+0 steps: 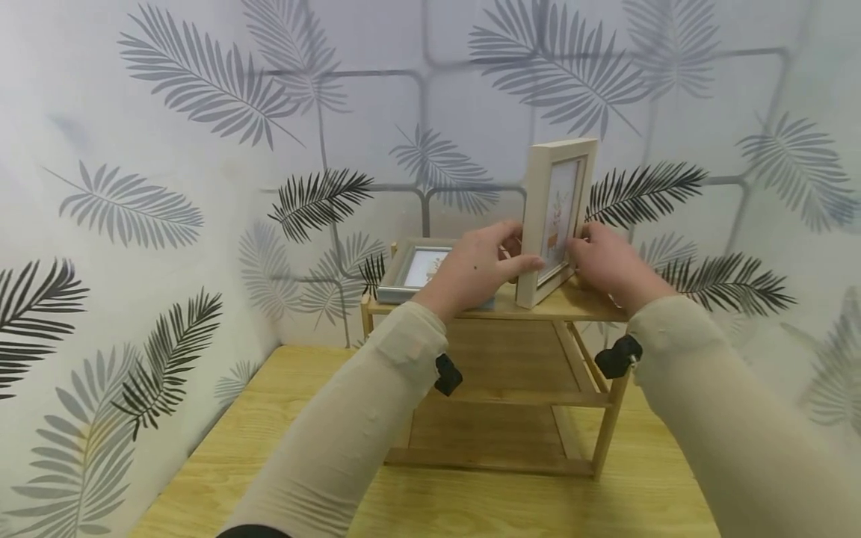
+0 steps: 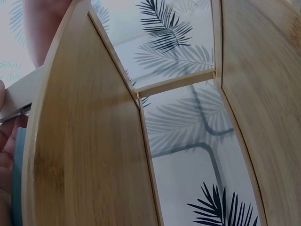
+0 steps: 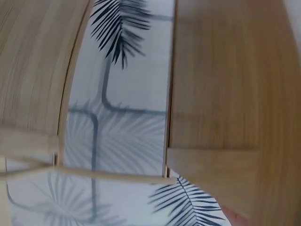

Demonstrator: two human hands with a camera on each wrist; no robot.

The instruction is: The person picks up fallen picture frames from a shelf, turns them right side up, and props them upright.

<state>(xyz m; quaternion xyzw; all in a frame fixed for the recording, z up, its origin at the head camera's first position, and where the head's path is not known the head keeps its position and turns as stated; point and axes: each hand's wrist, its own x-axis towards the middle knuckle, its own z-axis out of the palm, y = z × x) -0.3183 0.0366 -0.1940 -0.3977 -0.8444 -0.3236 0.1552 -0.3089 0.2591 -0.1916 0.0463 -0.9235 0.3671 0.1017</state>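
Observation:
A cream wooden picture frame (image 1: 558,217) stands upright on the top shelf of a small bamboo rack (image 1: 511,306). My left hand (image 1: 480,269) grips the frame's lower left edge, thumb on the front. My right hand (image 1: 602,261) holds its lower right edge. A second, silver-grey frame (image 1: 420,267) lies flat on the same shelf, just left of my left hand. In the left wrist view, the shelf's wooden underside (image 2: 89,155) fills the picture, with a pale frame edge (image 2: 23,96) at the left. The right wrist view shows only shelf boards (image 3: 225,94) and wallpaper.
The rack stands on a light wooden table (image 1: 282,418) pushed into a corner. Walls papered with grey and black palm leaves (image 1: 202,82) close in behind and on the left. The rack has lower shelves (image 1: 511,381) under the top one.

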